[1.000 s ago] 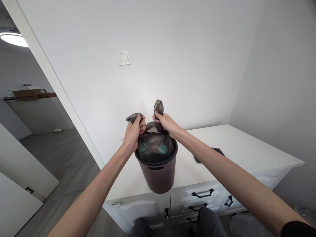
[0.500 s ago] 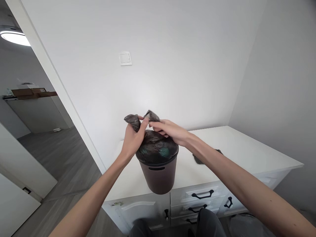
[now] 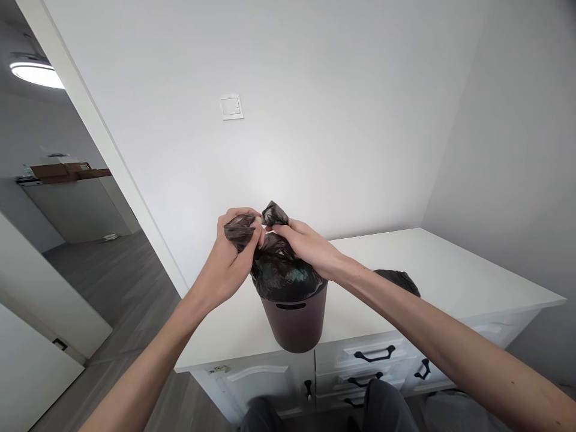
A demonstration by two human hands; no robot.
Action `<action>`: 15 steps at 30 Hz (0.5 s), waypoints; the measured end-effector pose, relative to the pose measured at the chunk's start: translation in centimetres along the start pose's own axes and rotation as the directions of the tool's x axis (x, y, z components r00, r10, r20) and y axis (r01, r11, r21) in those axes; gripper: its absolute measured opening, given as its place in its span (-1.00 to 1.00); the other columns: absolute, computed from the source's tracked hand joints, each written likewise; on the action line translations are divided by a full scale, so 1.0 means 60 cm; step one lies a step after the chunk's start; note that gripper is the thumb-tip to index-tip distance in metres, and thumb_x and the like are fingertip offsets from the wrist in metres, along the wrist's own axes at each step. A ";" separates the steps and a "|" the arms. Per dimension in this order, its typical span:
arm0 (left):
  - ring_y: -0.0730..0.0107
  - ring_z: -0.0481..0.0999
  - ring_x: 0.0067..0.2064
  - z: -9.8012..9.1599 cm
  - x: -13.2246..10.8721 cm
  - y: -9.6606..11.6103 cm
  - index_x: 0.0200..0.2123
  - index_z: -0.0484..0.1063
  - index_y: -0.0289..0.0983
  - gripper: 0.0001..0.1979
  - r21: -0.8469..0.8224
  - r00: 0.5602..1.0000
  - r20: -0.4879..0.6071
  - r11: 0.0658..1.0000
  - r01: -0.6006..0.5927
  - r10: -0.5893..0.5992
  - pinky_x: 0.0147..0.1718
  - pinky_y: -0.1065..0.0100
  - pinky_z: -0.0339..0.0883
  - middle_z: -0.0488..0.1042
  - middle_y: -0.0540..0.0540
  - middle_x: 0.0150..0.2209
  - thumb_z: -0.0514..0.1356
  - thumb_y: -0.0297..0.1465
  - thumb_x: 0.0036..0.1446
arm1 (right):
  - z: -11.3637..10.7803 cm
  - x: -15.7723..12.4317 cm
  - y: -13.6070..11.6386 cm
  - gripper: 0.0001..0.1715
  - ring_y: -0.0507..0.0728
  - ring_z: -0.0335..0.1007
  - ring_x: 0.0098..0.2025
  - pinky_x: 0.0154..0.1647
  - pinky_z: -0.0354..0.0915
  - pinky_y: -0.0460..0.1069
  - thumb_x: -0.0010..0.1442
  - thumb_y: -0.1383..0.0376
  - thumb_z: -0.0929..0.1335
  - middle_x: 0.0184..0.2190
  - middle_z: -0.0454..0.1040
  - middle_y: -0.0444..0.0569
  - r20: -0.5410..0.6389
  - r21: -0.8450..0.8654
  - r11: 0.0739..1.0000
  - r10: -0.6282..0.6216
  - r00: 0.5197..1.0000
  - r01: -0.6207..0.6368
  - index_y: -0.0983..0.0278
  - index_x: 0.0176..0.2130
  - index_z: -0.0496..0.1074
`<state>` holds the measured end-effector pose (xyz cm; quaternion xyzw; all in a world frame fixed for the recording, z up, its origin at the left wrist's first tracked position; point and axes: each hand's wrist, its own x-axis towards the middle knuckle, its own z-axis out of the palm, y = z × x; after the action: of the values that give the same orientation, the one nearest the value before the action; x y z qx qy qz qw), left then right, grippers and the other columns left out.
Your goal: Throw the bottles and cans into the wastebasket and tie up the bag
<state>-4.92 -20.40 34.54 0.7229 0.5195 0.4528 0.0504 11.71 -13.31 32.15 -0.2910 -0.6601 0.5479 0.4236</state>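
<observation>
A small dark brown bin point(image 3: 294, 321) stands near the front edge of a white cabinet top point(image 3: 450, 270). A thin black rubbish bag point(image 3: 281, 273) bulges out of it, with something green showing through the plastic. My left hand point(image 3: 229, 255) is closed on one gathered corner of the bag. My right hand point(image 3: 306, 243) is closed on the other corner, which sticks up beside the fingers. Both hands meet just above the bin's mouth, with the two corners crossed between them.
A crumpled dark bag point(image 3: 400, 279) lies on the cabinet top behind my right forearm. Drawers with black handles point(image 3: 372, 355) run below the front edge. A wall switch point(image 3: 231, 107) is above. An open doorway point(image 3: 67, 240) with grey flooring lies left.
The two bag corners were held apart and upright; my hands have brought them together and crossed them over the bin. The view has shifted slightly.
</observation>
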 end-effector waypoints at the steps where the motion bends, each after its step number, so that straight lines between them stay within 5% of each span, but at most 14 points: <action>1: 0.24 0.39 0.01 -0.004 -0.002 0.001 -0.30 0.37 -0.18 -0.61 0.011 1.000 0.021 1.000 -0.007 0.006 -0.15 0.30 0.38 0.39 -0.15 0.03 0.00 -0.07 0.47 | 0.003 -0.005 -0.003 -0.72 0.09 0.40 -0.18 -0.27 0.28 -0.06 0.38 0.14 0.29 -0.22 0.51 -0.08 0.006 -0.040 0.999 -0.021 1.000 0.022 0.21 -0.05 0.49; 4: 0.18 0.34 0.13 -0.015 -0.006 0.004 -0.27 0.37 -0.16 -0.63 0.032 0.999 0.040 0.999 -0.012 0.011 -0.05 0.26 0.38 0.38 -0.16 0.08 -0.02 -0.07 0.48 | 0.004 -0.011 0.005 -0.69 0.16 0.43 0.06 0.01 0.35 0.02 0.39 0.19 0.28 0.02 0.54 -0.02 0.113 -0.144 0.973 -0.165 0.980 0.180 0.19 0.07 0.42; 7: 0.18 0.38 0.08 -0.020 -0.006 0.011 -0.35 0.32 -0.18 -0.58 0.013 1.000 0.021 1.000 -0.002 0.002 -0.06 0.22 0.36 0.38 -0.15 0.11 -0.04 -0.06 0.48 | 0.003 -0.008 0.034 -0.71 0.21 0.50 -0.04 -0.03 0.37 0.08 0.32 0.30 0.31 -0.07 0.56 0.00 0.200 -0.341 0.891 -0.243 0.949 0.300 0.19 0.04 0.34; 11: 0.23 0.43 -0.08 -0.018 -0.008 0.014 -0.37 0.29 -0.18 -0.53 -0.050 0.999 0.027 0.998 0.042 -0.041 -0.18 0.22 0.36 0.42 -0.15 0.07 -0.07 0.00 0.47 | 0.009 -0.002 0.064 -0.65 0.23 0.52 -0.17 -0.14 0.36 0.07 0.16 0.40 0.38 -0.24 0.55 -0.02 0.130 -0.516 0.825 -0.190 0.973 0.230 0.19 -0.05 0.33; 15: 0.23 0.42 -0.05 -0.016 -0.012 0.006 -0.35 0.30 -0.18 -0.53 -0.035 0.996 0.065 0.997 0.072 -0.069 -0.13 0.22 0.35 0.42 -0.14 0.09 -0.07 0.01 0.47 | 0.007 -0.007 0.051 -0.62 0.16 0.48 -0.25 -0.20 0.36 0.02 0.19 0.29 0.37 -0.28 0.52 -0.06 0.030 -0.325 0.941 -0.091 0.995 0.096 0.22 0.02 0.36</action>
<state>-5.36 -21.50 34.86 0.7170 0.5342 0.4373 0.0964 11.31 -13.15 29.08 -0.3214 -0.7576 0.4128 0.3903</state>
